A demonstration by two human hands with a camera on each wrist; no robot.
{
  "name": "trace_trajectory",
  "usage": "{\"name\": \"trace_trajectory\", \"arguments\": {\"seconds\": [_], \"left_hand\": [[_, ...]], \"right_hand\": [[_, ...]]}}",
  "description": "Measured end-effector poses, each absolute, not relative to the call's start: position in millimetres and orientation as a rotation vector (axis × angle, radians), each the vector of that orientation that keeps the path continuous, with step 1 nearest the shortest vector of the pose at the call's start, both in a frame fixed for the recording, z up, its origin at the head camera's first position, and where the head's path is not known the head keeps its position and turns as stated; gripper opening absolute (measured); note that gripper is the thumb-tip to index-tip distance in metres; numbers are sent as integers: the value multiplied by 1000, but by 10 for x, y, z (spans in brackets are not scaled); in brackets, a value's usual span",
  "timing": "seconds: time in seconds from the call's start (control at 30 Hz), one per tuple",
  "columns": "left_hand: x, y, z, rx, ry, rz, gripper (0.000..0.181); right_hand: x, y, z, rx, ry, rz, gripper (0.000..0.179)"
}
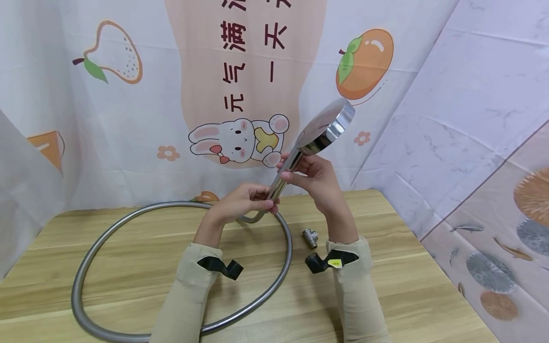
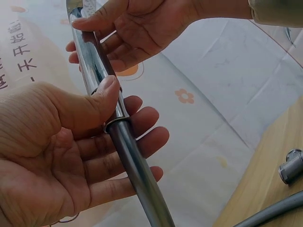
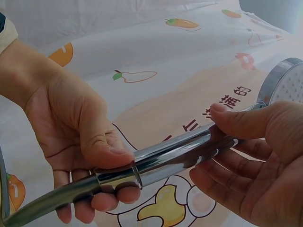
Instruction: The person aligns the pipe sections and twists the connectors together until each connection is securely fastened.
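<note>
A chrome shower head (image 1: 339, 125) is held up above the table, tilted, its round face end up and to the right. My right hand (image 1: 316, 178) holds its handle (image 3: 175, 158) between thumb and fingers, just below the head. Lower down, my left hand (image 1: 240, 204) pinches the metal hose nut (image 3: 117, 178) at the handle's lower end, thumb on top and fingers behind. From there the grey shower hose (image 2: 142, 172) runs down, and in the head view it lies in a wide loop on the table.
A small chrome angle fitting (image 1: 310, 238) lies on the wooden table (image 1: 399, 267), near my right forearm and just outside the hose loop. Behind the table hangs a printed curtain (image 1: 154, 109) with fruit and a rabbit.
</note>
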State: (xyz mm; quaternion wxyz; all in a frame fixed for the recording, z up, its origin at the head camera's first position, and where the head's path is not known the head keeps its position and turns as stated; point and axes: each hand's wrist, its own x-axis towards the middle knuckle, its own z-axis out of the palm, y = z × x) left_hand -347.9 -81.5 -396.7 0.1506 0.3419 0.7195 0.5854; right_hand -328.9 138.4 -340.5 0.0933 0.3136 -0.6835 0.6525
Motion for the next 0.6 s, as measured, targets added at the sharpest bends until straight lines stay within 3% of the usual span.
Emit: {"name": "trace_trajectory", "arguments": {"seconds": [0.6], "left_hand": [[-3317,-873,-3784,931,2311,1784,20]], "right_hand": [[-3249,1468,-3375,963,-1967,2013,35]]}}
